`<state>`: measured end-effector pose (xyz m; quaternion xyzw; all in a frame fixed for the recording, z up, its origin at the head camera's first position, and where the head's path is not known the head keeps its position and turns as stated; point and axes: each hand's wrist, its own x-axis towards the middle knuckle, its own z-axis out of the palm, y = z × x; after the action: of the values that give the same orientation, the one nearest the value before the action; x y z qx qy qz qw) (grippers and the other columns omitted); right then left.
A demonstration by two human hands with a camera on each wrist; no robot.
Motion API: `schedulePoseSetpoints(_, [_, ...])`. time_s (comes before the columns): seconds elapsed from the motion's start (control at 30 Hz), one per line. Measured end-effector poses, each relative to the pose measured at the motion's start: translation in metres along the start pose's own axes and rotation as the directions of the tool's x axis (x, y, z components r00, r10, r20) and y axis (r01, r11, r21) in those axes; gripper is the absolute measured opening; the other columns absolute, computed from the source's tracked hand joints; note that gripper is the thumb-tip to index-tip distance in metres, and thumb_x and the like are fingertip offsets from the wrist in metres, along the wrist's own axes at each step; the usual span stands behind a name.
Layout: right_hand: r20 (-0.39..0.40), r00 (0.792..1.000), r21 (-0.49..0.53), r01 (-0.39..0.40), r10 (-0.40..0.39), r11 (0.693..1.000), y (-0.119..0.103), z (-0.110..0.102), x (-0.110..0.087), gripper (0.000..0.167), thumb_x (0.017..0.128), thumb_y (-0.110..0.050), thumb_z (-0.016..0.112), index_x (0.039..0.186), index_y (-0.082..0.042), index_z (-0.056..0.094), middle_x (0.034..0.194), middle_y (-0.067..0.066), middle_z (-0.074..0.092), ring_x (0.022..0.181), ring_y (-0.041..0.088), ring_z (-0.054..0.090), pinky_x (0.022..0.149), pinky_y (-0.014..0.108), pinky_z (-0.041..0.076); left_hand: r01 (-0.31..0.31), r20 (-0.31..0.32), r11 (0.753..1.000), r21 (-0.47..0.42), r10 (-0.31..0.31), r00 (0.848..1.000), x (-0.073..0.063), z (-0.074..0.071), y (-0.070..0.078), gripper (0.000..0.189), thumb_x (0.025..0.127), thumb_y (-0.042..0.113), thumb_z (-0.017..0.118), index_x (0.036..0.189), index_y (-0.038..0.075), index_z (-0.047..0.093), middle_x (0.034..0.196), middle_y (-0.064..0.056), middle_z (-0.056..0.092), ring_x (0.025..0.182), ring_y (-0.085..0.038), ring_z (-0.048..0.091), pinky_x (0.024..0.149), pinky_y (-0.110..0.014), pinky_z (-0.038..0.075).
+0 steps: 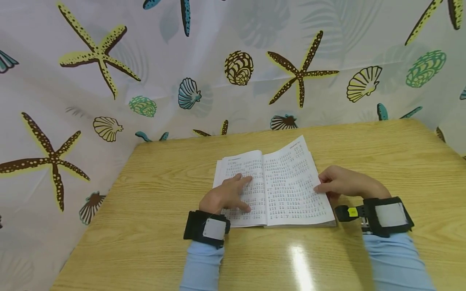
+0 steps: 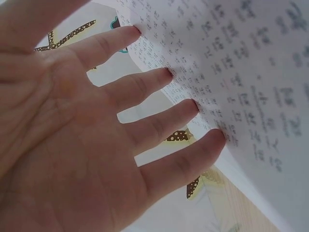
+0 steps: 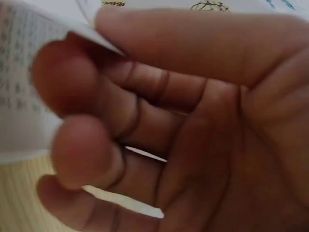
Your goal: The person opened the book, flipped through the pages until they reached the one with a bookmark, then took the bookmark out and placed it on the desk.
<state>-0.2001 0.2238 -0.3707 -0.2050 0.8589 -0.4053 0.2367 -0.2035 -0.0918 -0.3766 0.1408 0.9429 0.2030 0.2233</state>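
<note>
Head: right page (image 1: 293, 186) could tear if right hand (image 1: 347, 182) tugs hard; book (image 1: 268, 194) sits open on tabletop (image 1: 164, 190), under left hand (image 1: 227, 194), nine o'clock of right hand. Left wrist: straight fingers (image 2: 164, 121) spread, tips on left page (image 2: 251, 77). Right wrist: thumb (image 3: 193, 46) and curled fingers pinch right page's edge.

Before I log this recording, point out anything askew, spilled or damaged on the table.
Only the right page of the book looks askew: its top corner juts above the rest, probably because the right hand pinches its edge. No spill or tear shows.
</note>
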Motion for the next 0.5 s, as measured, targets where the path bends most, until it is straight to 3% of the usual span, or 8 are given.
schedulePoseSetpoints(0.13, [-0.029, 0.997, 0.014, 0.066, -0.065, 0.998, -0.006, 0.000, -0.003, 0.018, 0.097, -0.003, 0.061, 0.080, 0.002, 0.064, 0.065, 0.001, 0.057, 0.055, 0.013, 0.051, 0.051, 0.024, 0.042, 0.002, 0.004, 1.000, -0.001, -0.002, 1.000, 0.000, 0.000, 0.000, 0.092, 0.082, 0.017, 0.087, 0.159, 0.017, 0.036, 0.167, -0.012, 0.020, 0.152, -0.037, 0.019, 0.119, -0.057, 0.023])
schedulePoseSetpoints(0.33, [-0.047, 0.997, 0.026, 0.070, -0.069, 0.997, -0.011, 0.001, -0.003, 0.021, 0.097, -0.003, 0.062, 0.076, -0.001, 0.060, 0.063, 0.001, 0.053, 0.055, 0.013, 0.050, 0.052, 0.024, 0.039, 0.005, 0.005, 1.000, 0.018, -0.005, 1.000, 0.001, 0.001, 0.000, 0.093, 0.082, 0.018, 0.087, 0.160, 0.018, 0.036, 0.167, -0.013, 0.020, 0.152, -0.036, 0.019, 0.118, -0.056, 0.023])
schedulePoseSetpoints(0.43, [-0.062, 0.996, 0.032, 0.061, -0.059, 0.998, -0.013, 0.001, -0.001, 0.023, 0.101, -0.006, 0.057, 0.081, 0.001, 0.063, 0.071, 0.002, 0.059, 0.062, 0.015, 0.057, 0.058, 0.027, 0.050, 0.005, 0.007, 1.000, 0.024, -0.006, 1.000, 0.002, 0.001, 0.000, 0.094, 0.082, 0.019, 0.087, 0.160, 0.019, 0.035, 0.167, -0.012, 0.019, 0.152, -0.036, 0.019, 0.119, -0.056, 0.023])
schedulePoseSetpoints(0.5, [-0.081, 0.995, 0.065, 0.068, -0.063, 0.996, -0.015, 0.002, 0.000, 0.030, 0.107, -0.012, 0.048, 0.092, 0.006, 0.066, 0.081, 0.006, 0.066, 0.074, 0.020, 0.063, 0.069, 0.034, 0.057, 0.006, 0.007, 1.000, 0.020, -0.006, 1.000, 0.002, 0.000, -0.001, 0.094, 0.082, 0.018, 0.087, 0.160, 0.019, 0.035, 0.167, -0.012, 0.019, 0.152, -0.036, 0.019, 0.119, -0.056, 0.023])
